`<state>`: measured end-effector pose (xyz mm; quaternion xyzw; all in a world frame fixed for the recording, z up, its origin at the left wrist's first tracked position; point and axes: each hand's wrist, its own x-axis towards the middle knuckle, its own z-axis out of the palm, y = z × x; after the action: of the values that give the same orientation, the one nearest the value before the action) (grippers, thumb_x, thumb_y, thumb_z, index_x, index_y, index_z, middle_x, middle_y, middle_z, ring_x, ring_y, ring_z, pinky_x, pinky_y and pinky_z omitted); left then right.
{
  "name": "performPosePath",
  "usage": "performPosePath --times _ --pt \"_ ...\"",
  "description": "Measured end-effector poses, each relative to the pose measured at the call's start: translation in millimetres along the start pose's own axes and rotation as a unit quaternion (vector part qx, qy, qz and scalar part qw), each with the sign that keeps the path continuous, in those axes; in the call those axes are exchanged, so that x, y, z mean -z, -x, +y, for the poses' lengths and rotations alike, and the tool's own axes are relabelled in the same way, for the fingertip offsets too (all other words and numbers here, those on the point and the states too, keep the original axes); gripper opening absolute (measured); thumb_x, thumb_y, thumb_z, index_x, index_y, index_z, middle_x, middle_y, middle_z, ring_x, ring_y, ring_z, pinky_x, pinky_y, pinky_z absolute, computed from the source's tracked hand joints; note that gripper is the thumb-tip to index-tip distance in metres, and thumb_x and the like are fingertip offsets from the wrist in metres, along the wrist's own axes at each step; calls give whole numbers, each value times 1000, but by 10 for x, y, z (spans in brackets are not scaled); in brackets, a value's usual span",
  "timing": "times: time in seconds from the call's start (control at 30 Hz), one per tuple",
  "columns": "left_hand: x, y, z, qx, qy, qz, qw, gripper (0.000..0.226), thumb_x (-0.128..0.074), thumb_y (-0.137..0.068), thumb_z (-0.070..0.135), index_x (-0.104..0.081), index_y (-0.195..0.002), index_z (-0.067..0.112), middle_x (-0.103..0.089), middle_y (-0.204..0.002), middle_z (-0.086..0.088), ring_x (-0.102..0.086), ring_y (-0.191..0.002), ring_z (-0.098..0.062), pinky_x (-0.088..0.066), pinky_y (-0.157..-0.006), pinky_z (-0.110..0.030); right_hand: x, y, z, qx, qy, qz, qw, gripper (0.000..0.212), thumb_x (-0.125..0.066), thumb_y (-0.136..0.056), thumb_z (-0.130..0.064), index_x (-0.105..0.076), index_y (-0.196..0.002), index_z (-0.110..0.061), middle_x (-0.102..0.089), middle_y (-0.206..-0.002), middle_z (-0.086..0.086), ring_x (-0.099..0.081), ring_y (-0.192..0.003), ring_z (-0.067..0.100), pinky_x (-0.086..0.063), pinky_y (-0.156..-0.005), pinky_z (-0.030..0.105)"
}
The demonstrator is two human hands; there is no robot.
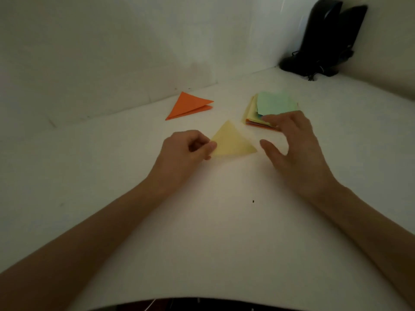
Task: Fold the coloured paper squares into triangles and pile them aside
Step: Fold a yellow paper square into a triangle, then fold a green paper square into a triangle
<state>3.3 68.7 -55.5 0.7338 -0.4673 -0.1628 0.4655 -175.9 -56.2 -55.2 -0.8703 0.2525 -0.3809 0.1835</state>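
Your left hand (188, 151) pinches the yellow triangle (231, 143) by its left corner, mid-table. Right hand (294, 142) is loose, holding nothing, by the paper stack (274, 104). Paper's thin, light & creases easily, so pinch softly at the corner. Orange triangle (188, 105) lies far left.

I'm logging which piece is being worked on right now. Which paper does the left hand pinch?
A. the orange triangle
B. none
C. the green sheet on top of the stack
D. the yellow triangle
D: the left hand pinches the left corner of the yellow triangle, while the orange triangle lies apart, nearer the wall.
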Motion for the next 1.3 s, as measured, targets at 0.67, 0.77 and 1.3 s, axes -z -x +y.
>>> performPosePath --times 0.67,0.77,1.3 --pt "95 230 -108 -246 -366 -92 893 49 -32 -78 21 -71 -108 17 -67 -100 2 -63 -84 -23 -45 -72 -37 121 -17 102 238 267 -124 926 41 -36 -75 -13 -77 -80 -18 -69 -83 -3 -63 -83 29 -30 -83 34" --pt "113 243 -101 -236 -352 -102 900 49 -33 -78 26 -69 -111 17 -66 -103 3 -62 -88 -22 -42 -74 -36 92 -52 30 211 229 -100 945 43 -35 -72 -10 -76 -87 -13 -70 -87 1 -62 -86 30 -32 -82 34" --pt "77 57 -186 -211 -190 -91 954 18 -57 -89 26 -70 -91 13 -61 -89 3 -56 -79 -16 -46 -70 -30 30 -328 243 7 140 -33 990 50 -39 -78 3 -68 -114 -13 -57 -103 13 -47 -95 30 -35 -80 35"
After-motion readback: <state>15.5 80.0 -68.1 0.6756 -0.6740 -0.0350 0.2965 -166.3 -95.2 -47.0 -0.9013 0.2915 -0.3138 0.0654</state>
